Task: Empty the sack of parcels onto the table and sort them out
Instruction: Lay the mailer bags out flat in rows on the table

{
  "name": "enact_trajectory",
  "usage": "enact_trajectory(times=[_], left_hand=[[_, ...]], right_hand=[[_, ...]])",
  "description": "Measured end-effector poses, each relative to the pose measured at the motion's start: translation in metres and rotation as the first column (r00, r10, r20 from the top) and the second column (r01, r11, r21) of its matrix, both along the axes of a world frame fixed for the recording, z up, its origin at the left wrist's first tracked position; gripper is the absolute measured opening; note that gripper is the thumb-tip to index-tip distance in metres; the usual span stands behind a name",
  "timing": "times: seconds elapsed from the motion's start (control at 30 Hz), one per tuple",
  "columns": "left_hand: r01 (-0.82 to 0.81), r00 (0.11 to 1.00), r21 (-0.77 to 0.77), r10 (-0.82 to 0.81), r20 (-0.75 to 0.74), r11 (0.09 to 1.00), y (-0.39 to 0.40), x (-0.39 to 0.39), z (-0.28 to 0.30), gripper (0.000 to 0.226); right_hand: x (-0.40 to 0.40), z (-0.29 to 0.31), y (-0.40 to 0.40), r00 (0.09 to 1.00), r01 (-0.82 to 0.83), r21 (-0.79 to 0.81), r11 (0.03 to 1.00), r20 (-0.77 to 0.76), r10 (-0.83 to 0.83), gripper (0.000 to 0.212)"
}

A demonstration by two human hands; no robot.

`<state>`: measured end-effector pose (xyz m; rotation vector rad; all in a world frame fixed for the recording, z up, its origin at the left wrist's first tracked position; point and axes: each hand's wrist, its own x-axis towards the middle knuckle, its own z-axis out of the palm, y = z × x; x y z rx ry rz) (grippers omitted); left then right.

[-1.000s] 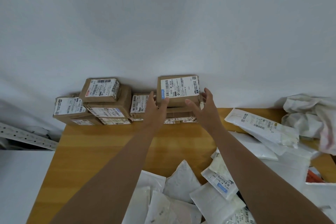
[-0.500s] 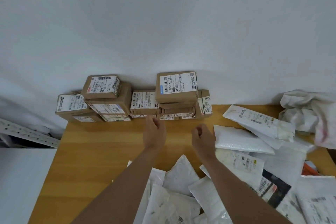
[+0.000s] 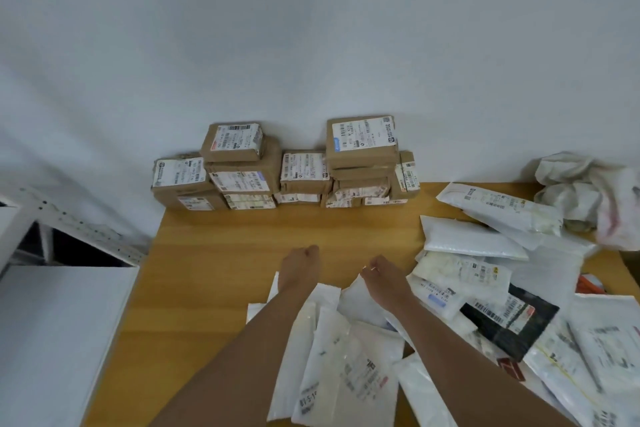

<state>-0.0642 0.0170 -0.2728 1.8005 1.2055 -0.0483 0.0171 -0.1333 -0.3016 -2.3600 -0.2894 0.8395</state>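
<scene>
Wooden table point(image 3: 214, 253) against white wall point(image 3: 311, 28); both hands' grips loosely curled, empty.

1. A single view is given, taken from a wide-angle camera worn on the person's head.
2. The scene is seen from above, forward and downward, across the light wooden table point(image 3: 225, 253) towards the plain white wall point(image 3: 311, 28).
3. The two bare forearms are seen entering from the bottom edge, so the near table edge lies close beneath the lens.
4. The stacked brown cardboard boxes point(image 3: 287, 170) against the wall are seen farther off, near mid-frame.
5. Straight lines are bowed at the edges by the lens.
6. No second view is supplied, so no overlap can be described.
</scene>
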Motion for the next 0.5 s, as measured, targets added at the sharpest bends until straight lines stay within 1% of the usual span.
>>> enact_trajectory(times=[0.03, 0.07, 0.13, 0.17, 0.23, 0.27, 0.3, 0.33, 0.37, 0.4, 0.43, 0.47, 0.5], left_hand=[[-0.017, 1.000, -0.008, 0.017, -0.005, 1.000, 0.005, -0.013, -0.001, 0.045], [-0.038, 0.999, -0.001, 0.038, -0.018, 0.999, 0.012, -0.031, -0.002, 0.049], [-0.058, 0.997, 0.058, 0.060, -0.045, 0.997, 0.020, -0.058, -0.007, 0.051], [-0.041, 0.997, 0.092, 0.046, -0.060, 0.995, 0.024, -0.074, -0.010, 0.049], [0.039, 0.996, 0.127, -0.028, -0.088, 0.991, 0.027, -0.103, -0.019, 0.041], [0.115, 0.990, 0.146, -0.101, -0.102, 0.983, 0.026, -0.119, -0.027, 0.037], [0.231, 0.971, 0.192, -0.213, -0.112, 0.954, 0.021, -0.134, -0.035, 0.037], [0.378, 0.925, 0.251, -0.357, -0.126, 0.891, 0.015, -0.149, -0.047, 0.044], [0.528, 0.849, 0.303, -0.503, -0.162, 0.794, 0.008, -0.165, -0.059, 0.052], [0.651, 0.757, 0.324, -0.618, -0.213, 0.686, 0.000, -0.177, -0.069, 0.059], [0.740, 0.670, 0.301, -0.694, -0.263, 0.601, -0.006, -0.189, -0.081, 0.065], [0.792, 0.611, 0.262, -0.731, -0.305, 0.552, -0.011, -0.199, -0.091, 0.071], [0.814, 0.581, 0.229, -0.740, -0.339, 0.534, -0.013, -0.207, -0.100, 0.074]], right_hand=[[-0.011, -0.002, 0.000, 1.000, -0.002, -0.033, 0.999, 0.007, 0.003, 0.018], [-0.028, -0.005, 0.002, 0.999, -0.036, -0.082, 0.996, 0.027, 0.039, 0.021], [-0.053, -0.016, -0.002, 0.987, -0.123, -0.188, 0.975, 0.078, 0.139, 0.028], [-0.071, -0.020, -0.003, 0.986, -0.115, -0.215, 0.970, 0.092, 0.138, 0.028], [-0.106, -0.028, -0.008, 0.986, -0.045, -0.259, 0.965, 0.142, 0.084, 0.029], [-0.125, -0.034, -0.013, 0.978, -0.017, -0.304, 0.952, 0.194, 0.079, 0.034], [-0.145, -0.038, -0.016, 0.970, 0.006, -0.377, 0.926, 0.229, 0.087, 0.042], [-0.164, -0.049, -0.020, 0.969, 0.023, -0.445, 0.895, 0.231, 0.089, 0.053], [-0.183, -0.056, -0.022, 0.977, 0.056, -0.479, 0.876, 0.209, 0.052, 0.063], [-0.197, -0.063, -0.022, 0.988, 0.078, -0.486, 0.870, 0.155, -0.002, 0.069], [-0.210, -0.071, -0.020, 0.994, 0.097, -0.473, 0.876, 0.091, -0.061, 0.073], [-0.221, -0.079, -0.017, 0.994, 0.106, -0.458, 0.883, 0.042, -0.098, 0.074], [-0.226, -0.084, -0.013, 0.994, 0.105, -0.445, 0.889, 0.018, -0.108, 0.075]])
